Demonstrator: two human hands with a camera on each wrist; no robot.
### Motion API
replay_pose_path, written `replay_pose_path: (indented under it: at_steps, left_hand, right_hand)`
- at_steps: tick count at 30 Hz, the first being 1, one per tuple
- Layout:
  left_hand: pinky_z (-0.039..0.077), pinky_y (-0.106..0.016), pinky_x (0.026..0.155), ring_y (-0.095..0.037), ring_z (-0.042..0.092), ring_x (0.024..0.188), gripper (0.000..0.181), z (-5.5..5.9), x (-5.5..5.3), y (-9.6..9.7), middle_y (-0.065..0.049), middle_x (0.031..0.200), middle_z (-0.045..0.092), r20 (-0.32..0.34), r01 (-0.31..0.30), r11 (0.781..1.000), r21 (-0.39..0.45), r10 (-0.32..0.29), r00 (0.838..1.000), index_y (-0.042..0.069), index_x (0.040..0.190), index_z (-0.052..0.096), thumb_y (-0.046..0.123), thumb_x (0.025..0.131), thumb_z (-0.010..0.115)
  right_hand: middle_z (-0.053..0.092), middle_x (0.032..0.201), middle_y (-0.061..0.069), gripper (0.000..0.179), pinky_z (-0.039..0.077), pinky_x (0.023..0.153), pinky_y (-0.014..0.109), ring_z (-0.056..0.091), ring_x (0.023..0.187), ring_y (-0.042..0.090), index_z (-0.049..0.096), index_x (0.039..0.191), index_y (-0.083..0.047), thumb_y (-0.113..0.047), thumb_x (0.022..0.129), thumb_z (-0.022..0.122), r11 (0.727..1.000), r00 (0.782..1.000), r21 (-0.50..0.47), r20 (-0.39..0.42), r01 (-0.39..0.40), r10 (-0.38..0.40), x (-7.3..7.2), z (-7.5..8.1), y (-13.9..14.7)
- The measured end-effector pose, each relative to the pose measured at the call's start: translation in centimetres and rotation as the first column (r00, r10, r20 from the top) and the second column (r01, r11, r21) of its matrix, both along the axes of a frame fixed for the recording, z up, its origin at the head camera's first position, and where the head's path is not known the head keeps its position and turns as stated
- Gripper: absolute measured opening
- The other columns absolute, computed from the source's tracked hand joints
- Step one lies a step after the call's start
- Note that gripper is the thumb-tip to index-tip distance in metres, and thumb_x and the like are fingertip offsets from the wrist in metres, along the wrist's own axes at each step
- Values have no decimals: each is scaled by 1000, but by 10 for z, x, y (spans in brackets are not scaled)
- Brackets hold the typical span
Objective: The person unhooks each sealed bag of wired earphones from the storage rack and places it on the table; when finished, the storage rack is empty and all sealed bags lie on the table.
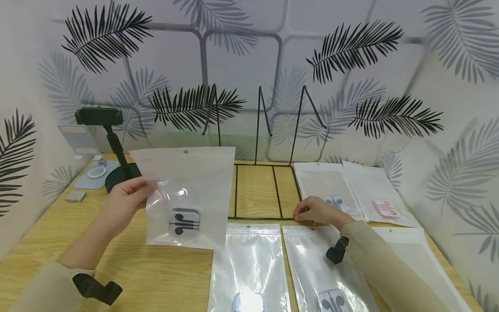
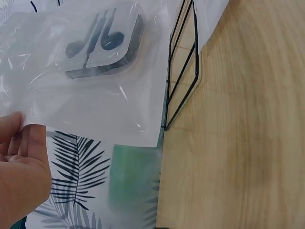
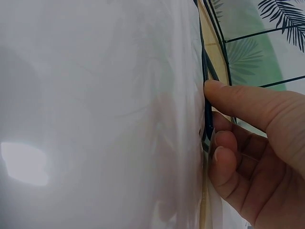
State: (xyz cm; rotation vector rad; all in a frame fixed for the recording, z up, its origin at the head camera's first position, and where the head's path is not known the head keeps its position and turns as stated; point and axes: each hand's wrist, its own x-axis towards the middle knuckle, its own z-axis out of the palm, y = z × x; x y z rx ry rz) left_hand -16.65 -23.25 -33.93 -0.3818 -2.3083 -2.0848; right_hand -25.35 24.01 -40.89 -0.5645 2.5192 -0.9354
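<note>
My left hand (image 1: 126,201) pinches the left edge of a clear-fronted plastic bag (image 1: 199,173) and holds it up above the table. Inside the bag sits a small case of black earphones (image 1: 185,222), seen larger in the left wrist view as the earphone case (image 2: 102,40). A black wire display rack (image 1: 256,218) stands at the back of the table, with several bent prongs rising from its base. At the front right corner of that base, my right hand (image 1: 317,211) grips the wire. The right wrist view shows thumb and fingers around the black wire (image 3: 208,107).
Flat on the table lie a silvery bag (image 1: 249,255), another bag (image 1: 312,255) with earphones, and further white bags (image 1: 362,182) at the right. A black phone stand (image 1: 117,147) and a light folding stand (image 1: 87,175) occupy the back left. A leaf-patterned curtain (image 1: 249,65) hangs behind.
</note>
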Motion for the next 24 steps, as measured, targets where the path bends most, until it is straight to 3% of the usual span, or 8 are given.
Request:
replay_pose_path:
  at_steps: [4,11,17,24]
  left_hand:
    - [53,-21,73,-8,62,84,21,-5,7,-13,5,98,65,54,59,989,135,-66,996,21,102,69,10,95,52]
    - [53,-21,71,-8,60,83,26,-20,17,-38,5,97,62,167,103,981,166,-131,977,22,99,68,6,97,47]
    - [53,-22,72,-9,61,83,32,-31,23,-52,4,96,63,247,128,966,226,-184,951,23,98,69,3,98,44]
    - [54,-24,71,-11,62,79,25,-43,28,-57,3,92,64,395,67,981,182,-135,909,26,93,68,9,96,51]
  right_hand:
    - [62,73,0,6,39,42,24,44,52,12,71,84,-8,-11,86,66,1000,1000,6,-4,2,-2,0,1,0]
    - [62,74,-1,6,40,43,25,46,54,12,71,84,-9,-11,86,66,1000,1000,17,-12,6,-6,0,1,0]
    - [61,72,-1,6,39,43,24,45,52,12,70,84,-8,-10,86,66,1000,1000,12,-7,3,-3,1,3,-1]
    - [62,75,-1,6,39,43,25,45,54,12,70,83,-8,-11,86,66,1000,1000,4,-15,-6,6,-1,0,-1]
